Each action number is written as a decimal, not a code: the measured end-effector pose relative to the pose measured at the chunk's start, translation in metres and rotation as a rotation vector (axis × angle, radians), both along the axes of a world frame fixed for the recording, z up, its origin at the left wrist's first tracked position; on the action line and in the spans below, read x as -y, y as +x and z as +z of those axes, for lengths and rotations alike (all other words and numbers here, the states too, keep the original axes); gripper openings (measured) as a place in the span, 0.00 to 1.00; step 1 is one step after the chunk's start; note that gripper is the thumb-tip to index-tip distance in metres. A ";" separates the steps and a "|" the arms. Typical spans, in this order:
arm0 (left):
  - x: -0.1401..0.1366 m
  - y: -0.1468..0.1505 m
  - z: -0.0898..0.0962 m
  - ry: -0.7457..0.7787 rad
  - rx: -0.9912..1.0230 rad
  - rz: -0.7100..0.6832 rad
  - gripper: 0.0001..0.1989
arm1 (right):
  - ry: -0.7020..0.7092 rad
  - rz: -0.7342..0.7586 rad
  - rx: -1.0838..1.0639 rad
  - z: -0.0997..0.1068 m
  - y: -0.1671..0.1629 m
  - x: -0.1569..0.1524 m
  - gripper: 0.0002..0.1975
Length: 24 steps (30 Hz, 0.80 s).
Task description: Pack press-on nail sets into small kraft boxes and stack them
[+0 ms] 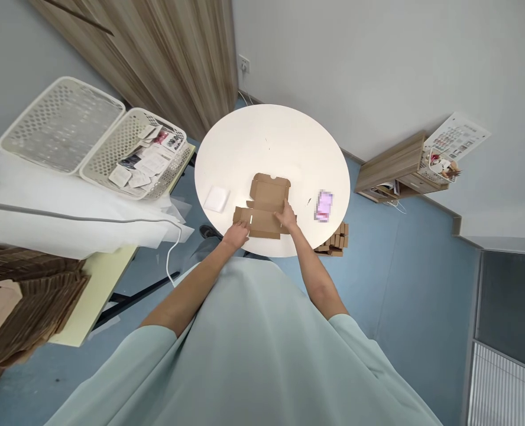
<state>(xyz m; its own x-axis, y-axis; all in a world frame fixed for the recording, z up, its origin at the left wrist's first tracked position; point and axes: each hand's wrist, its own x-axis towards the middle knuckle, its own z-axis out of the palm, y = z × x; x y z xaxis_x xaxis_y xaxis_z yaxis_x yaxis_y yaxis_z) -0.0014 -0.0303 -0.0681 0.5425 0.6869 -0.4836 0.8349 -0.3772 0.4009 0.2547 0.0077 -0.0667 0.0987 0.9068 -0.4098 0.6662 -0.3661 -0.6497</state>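
An unfolded brown cardboard box (pixel 269 194) lies mostly flat on the round white table (pixel 271 136), with its flaps spread out. My left hand (pixel 236 234) has its fingers curled over the flap at the box's near left corner. On the right side my right hand (pixel 288 217) grips the cardboard near its middle fold, thumb over the panel and fingers along the edge. The undersides of both hands are hidden. A thin white square packet (pixel 217 199) rests left of the box. To the right lies a pinkish-purple item (pixel 324 206), blurred out by pixels.
Small brown boxes (pixel 337 239) are stacked below the table's right edge. At left are a white basket (pixel 132 121) of cards and packets, another basket (pixel 61 127), white sheets (pixel 67 207) and piled flat cardboard (pixel 36 302). A wooden cabinet (pixel 393 165) stands right.
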 end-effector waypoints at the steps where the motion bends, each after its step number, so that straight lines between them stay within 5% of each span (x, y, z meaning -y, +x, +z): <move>1: 0.000 0.000 0.001 -0.010 0.003 0.016 0.21 | -0.010 -0.014 -0.013 0.000 0.000 0.002 0.44; 5: -0.001 -0.004 0.007 -0.069 0.014 0.099 0.16 | -0.097 -0.044 -0.030 0.004 -0.003 0.017 0.50; 13: -0.008 -0.007 0.015 -0.122 0.027 0.263 0.14 | -0.218 0.152 0.001 0.009 -0.012 0.058 0.74; 19: -0.005 -0.012 0.016 -0.109 0.054 0.245 0.17 | -0.221 0.164 0.051 0.010 -0.012 0.067 0.70; 24: -0.009 -0.021 0.019 0.019 0.030 0.571 0.23 | -0.224 0.168 0.058 0.009 -0.013 0.065 0.69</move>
